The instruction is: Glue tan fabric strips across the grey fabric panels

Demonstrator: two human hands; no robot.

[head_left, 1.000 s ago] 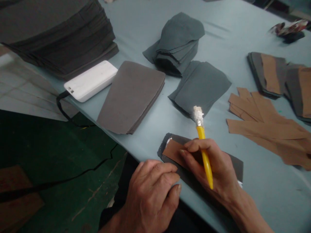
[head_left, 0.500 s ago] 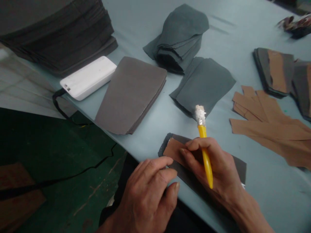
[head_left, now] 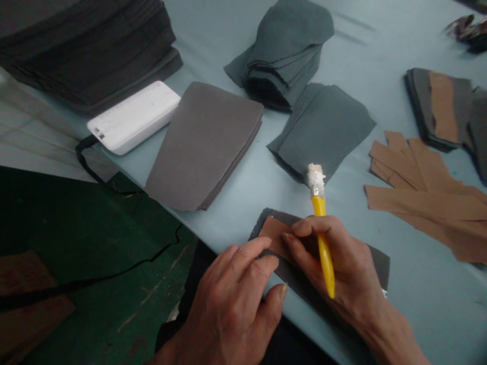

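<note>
A yellow-handled brush (head_left: 318, 205) is tucked in my right hand (head_left: 342, 268), its white-caked bristles pointing away from me. The thumb and fingertips of that hand press on a brown strip (head_left: 274, 231), which lies lengthwise on a dark grey piece (head_left: 380, 258) at the table's near edge. Part of the strip and piece is hidden under the hand. My left hand (head_left: 236, 299) is beside it, fingers apart, with the fingertips at the strip's left end and the thumb hanging free. It holds nothing.
Past my hands are a grey-brown stack (head_left: 207, 144), two blue-grey stacks (head_left: 323, 129) (head_left: 289, 50) and a white device (head_left: 133, 119) with a black cord. Loose brown strips (head_left: 422, 197) lie right, near strip-topped pieces (head_left: 443, 109). A tall dark stack (head_left: 87, 56) stands far left.
My left hand has shifted slightly, its fingertips moving onto the left end of the strip. The right hand keeps the brush in nearly the same place. The view has tilted a little.
</note>
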